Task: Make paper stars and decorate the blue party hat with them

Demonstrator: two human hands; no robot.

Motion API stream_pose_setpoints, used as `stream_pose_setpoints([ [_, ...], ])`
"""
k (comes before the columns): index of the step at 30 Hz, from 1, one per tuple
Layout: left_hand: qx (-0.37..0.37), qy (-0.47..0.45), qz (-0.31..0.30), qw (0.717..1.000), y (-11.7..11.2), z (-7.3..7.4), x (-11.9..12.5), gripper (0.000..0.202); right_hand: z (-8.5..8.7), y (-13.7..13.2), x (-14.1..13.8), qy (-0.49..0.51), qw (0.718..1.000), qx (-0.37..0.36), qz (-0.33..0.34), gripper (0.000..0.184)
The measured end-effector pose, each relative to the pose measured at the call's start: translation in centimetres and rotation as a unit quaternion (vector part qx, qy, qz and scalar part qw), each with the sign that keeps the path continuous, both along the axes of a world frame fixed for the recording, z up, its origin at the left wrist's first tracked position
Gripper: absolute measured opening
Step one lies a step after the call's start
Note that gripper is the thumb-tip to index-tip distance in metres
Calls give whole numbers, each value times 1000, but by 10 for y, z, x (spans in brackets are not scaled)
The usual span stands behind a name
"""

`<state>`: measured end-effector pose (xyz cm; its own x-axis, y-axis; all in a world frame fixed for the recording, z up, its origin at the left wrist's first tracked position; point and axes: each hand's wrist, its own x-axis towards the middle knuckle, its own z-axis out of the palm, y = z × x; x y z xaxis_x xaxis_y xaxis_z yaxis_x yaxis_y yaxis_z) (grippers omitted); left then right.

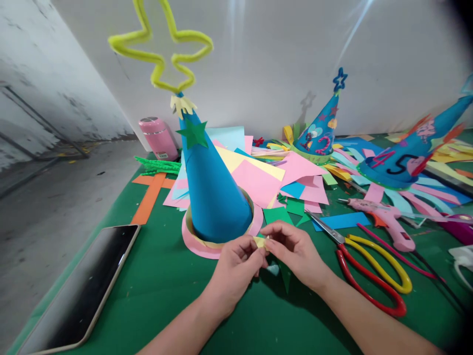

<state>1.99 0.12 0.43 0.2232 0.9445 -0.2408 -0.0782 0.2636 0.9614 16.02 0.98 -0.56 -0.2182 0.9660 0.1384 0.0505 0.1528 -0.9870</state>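
Note:
Between the fingertips of my left hand (238,271) and my right hand (295,254) is a small piece of yellow paper (260,242); both hands pinch it. Just behind them stands a blue paper cone hat (218,197) with a pink and cream brim (201,249). A green paper star (194,133) sits on its upper side, and a yellow pipe-cleaner star (162,59) rises from its tip. Under my hands lie a pale blue scrap (273,268) and a green pointed paper piece (286,278), both partly hidden.
Scissors (364,266) with red and yellow handles lie right of my hands, near a pink glue gun (384,212). A phone (84,286) lies at left. Coloured paper sheets (258,182), a pink bottle (158,138) and two decorated hats (320,128) are farther back.

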Motion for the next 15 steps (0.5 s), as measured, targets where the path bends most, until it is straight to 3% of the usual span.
stream_pose_setpoints([
  [4, -17, -23, 5, 1000, 2, 0, -2, 18, 2, 0, 4, -82, 989, 120, -35, 9],
  [10, 8, 5, 35, 999, 1, 4, 0, 19, 3, -2, 6, -154, 961, 219, -66, 15],
  [12, 21, 19, 39, 999, 0, 5, 0, 19, 3, -2, 6, -171, 957, 231, -52, 13],
  [15, 41, 41, 29, 998, 0, 6, -1, 21, 4, -2, 5, -164, 970, 181, -24, 6],
])
